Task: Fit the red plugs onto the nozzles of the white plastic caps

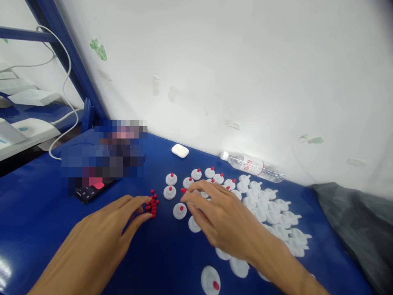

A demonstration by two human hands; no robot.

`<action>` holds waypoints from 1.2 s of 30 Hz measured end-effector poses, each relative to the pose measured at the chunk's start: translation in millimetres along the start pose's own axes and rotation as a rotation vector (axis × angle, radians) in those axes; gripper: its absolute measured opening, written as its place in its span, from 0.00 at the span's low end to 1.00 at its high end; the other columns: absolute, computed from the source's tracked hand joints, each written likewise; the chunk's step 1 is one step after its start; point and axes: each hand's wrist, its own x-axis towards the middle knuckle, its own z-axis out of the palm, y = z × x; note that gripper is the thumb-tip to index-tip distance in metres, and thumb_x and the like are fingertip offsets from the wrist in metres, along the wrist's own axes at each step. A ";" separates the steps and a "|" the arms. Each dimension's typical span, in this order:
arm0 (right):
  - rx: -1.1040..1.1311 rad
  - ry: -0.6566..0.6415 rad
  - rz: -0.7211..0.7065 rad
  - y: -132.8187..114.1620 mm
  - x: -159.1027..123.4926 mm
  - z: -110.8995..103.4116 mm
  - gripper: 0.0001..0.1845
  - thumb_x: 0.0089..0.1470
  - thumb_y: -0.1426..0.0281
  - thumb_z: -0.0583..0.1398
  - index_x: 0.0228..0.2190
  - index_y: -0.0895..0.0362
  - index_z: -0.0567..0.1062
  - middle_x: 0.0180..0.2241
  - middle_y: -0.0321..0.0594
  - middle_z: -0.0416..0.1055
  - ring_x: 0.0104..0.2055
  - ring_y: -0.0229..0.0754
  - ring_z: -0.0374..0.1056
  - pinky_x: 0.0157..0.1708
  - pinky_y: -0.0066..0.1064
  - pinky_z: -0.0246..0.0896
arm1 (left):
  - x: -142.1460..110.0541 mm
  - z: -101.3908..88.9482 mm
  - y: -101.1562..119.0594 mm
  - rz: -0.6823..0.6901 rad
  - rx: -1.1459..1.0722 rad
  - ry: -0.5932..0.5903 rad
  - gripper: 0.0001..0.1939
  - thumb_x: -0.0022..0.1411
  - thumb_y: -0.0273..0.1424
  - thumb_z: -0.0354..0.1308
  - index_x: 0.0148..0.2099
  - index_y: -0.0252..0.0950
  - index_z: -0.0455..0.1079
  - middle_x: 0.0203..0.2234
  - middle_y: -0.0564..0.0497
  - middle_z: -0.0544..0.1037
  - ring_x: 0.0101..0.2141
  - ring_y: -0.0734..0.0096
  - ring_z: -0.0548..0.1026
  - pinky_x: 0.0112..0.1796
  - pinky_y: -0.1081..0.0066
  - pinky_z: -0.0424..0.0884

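My left hand [115, 221] rests at a small pile of red caps [152, 201], its thumb and index finger apart and touching the pile's edge. My right hand [219, 211] is closed in a pinch, with a small red cap [183, 190] at its fingertips. Around and beneath it lie round white plastic discs, some fitted with a red cap, such as the white disc [177, 211] just left of its thumb. To the right, many bare white discs with spouts [273, 216] lie bunched together. My right hand and forearm hide several discs.
A clear water bottle [248, 164] lies along the wall, near a white oval case [180, 150]. At left are a phone [87, 193] and a blurred-out patch. Dark plastic sheeting [353, 221] covers the right end of the blue table [147, 262]. A blue frame [69, 53] with a white cable stands at left.
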 end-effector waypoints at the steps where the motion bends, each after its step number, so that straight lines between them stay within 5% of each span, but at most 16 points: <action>1: -0.001 0.013 0.018 3.3 0.1 0.9 0.13 0.70 0.75 0.53 0.46 0.58 0.78 0.48 0.48 0.78 0.47 0.49 0.77 0.49 0.44 0.76 | -1.1 1.0 -6.1 -0.018 0.025 -0.034 0.19 0.70 0.44 0.46 0.52 0.52 0.77 0.47 0.52 0.86 0.45 0.49 0.85 0.47 0.46 0.82; 7: -0.013 -0.075 0.044 11.2 -2.8 8.9 0.17 0.73 0.68 0.54 0.56 0.59 0.76 0.58 0.48 0.77 0.64 0.56 0.70 0.66 0.61 0.61 | 1.8 1.7 -10.1 -0.083 0.047 -0.207 0.18 0.69 0.39 0.44 0.50 0.47 0.74 0.47 0.46 0.84 0.42 0.46 0.84 0.47 0.43 0.79; 17: -0.017 -0.102 0.045 13.5 -2.9 1.3 0.15 0.72 0.71 0.56 0.53 0.54 0.79 0.55 0.41 0.80 0.61 0.50 0.73 0.69 0.57 0.59 | 12.3 -3.9 5.0 -0.100 0.098 -0.309 0.24 0.68 0.40 0.36 0.43 0.48 0.76 0.41 0.46 0.83 0.37 0.48 0.84 0.41 0.50 0.78; 25: -0.072 0.178 0.127 14.7 -11.0 -71.4 0.09 0.71 0.72 0.57 0.45 0.46 0.76 0.44 0.31 0.83 0.48 0.45 0.79 0.70 0.54 0.56 | 14.2 -6.6 6.4 -0.142 0.119 -0.221 0.23 0.69 0.44 0.34 0.43 0.48 0.71 0.37 0.49 0.83 0.35 0.50 0.83 0.37 0.53 0.75; 30: -0.199 0.173 0.236 1.6 -54.1 -98.0 0.11 0.69 0.69 0.58 0.47 0.40 0.76 0.40 0.35 0.83 0.40 0.49 0.81 0.51 0.49 0.77 | 7.7 -1.7 1.0 -0.062 -0.010 -0.025 0.15 0.66 0.45 0.43 0.38 0.51 0.70 0.26 0.60 0.82 0.22 0.61 0.78 0.31 0.61 0.74; 33: -0.186 0.146 0.320 -12.8 -96.7 -81.0 0.19 0.66 0.70 0.58 0.54 0.38 0.75 0.40 0.36 0.84 0.37 0.51 0.82 0.35 0.42 0.83 | 1.0 3.9 0.6 0.037 -0.123 0.065 0.10 0.66 0.44 0.49 0.39 0.53 0.71 0.22 0.65 0.81 0.12 0.69 0.66 0.30 0.64 0.76; 36: -0.028 0.181 0.411 -35.3 -138.9 -41.9 0.22 0.66 0.69 0.58 0.57 0.35 0.74 0.32 0.32 0.82 0.27 0.45 0.80 0.25 0.31 0.80 | -4.5 7.9 6.1 0.100 -0.206 0.094 0.10 0.67 0.44 0.51 0.41 0.54 0.73 0.26 0.65 0.83 0.11 0.72 0.65 0.22 0.69 0.72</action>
